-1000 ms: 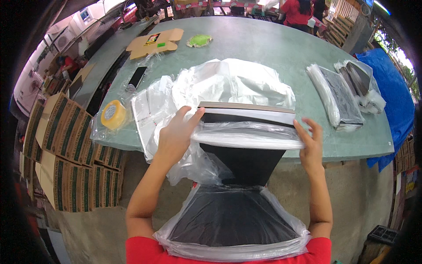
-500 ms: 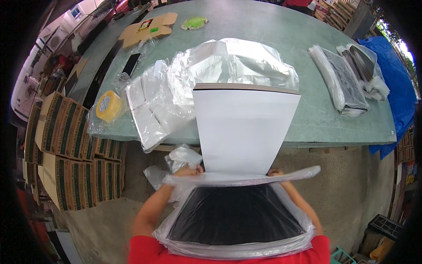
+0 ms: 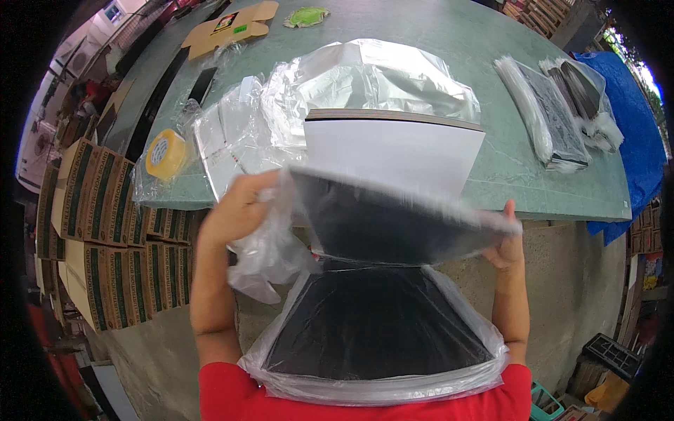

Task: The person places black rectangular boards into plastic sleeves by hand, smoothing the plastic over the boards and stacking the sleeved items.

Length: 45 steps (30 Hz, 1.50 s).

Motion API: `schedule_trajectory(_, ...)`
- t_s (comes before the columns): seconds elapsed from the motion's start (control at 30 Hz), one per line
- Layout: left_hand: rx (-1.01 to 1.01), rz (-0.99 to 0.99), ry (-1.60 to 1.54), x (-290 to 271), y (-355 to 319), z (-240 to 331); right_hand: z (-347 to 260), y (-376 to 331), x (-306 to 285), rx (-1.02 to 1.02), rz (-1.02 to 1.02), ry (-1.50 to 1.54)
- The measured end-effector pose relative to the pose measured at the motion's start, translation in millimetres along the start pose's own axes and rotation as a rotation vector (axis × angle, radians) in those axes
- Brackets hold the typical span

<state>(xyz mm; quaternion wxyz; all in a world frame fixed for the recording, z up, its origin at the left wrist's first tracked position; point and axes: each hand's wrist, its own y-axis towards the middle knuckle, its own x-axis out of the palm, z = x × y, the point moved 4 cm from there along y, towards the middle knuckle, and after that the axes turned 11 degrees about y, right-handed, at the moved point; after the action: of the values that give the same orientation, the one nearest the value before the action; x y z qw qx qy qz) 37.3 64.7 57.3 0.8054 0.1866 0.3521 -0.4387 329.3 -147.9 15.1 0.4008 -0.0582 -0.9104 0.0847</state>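
My left hand (image 3: 242, 207) is closed on the left end of a black board in clear plastic (image 3: 382, 214), which is smeared by motion. At its right corner my right hand (image 3: 507, 242) grips it, thumb on top. The board is raised and tilted, hiding the lower part of a stack of white boards (image 3: 393, 154) at the table edge. Closer to my body lies another black board in a clear plastic bag (image 3: 379, 326), against my red shirt. Crumpled clear plastic (image 3: 263, 259) hangs below my left hand.
The green table (image 3: 562, 200) carries clear plastic bags (image 3: 372, 74), a yellow tape roll (image 3: 166, 156), a flattened cardboard box (image 3: 228, 28) and wrapped black packs (image 3: 551, 123). Cartons (image 3: 105, 281) are stacked at the left. A blue tarp (image 3: 625, 133) hangs at the right.
Both hands have risen and spread apart from the foot of the white stack, lifting a plastic-wrapped black board upward. The whole view has shifted slightly.
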Motion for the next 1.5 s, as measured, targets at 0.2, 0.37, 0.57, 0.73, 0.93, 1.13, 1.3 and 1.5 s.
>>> schedule_trajectory(0.2,0.146,-0.509,-0.217,-23.4,-51.8,92.9,39.5,-37.7,93.1,0.155,-1.169,-0.672)
schedule_trajectory(0.37,0.1,-0.757,-0.213,151.1,-54.2,49.3,120.7,-26.4,28.0,0.543,-0.781,-1.088)
schedule_trajectory(0.57,0.009,-0.197,0.145,199.9,6.1,-24.0,144.0,37.5,-30.9,0.686,-0.43,-1.126)
schedule_trajectory(0.73,0.046,0.294,-0.406,99.0,58.1,49.9,92.9,81.3,37.8,0.251,-0.299,-0.505)
schedule_trajectory(0.93,-0.218,0.438,-0.771,22.1,31.5,0.1,68.1,52.7,16.4,0.244,-0.314,-0.463)
schedule_trajectory(1.13,-0.318,-0.188,-0.714,127.9,15.9,22.0,74.7,63.3,21.2,0.163,-0.16,-0.299)
schedule_trajectory(1.3,-0.26,0.016,-0.674,97.7,28.0,20.6,82.5,42.4,4.5,0.216,-0.215,-0.432)
schedule_trajectory(1.5,-0.152,0.095,-0.303,83.3,29.4,31.0,42.6,22.9,-10.3,-0.063,0.167,-0.413)
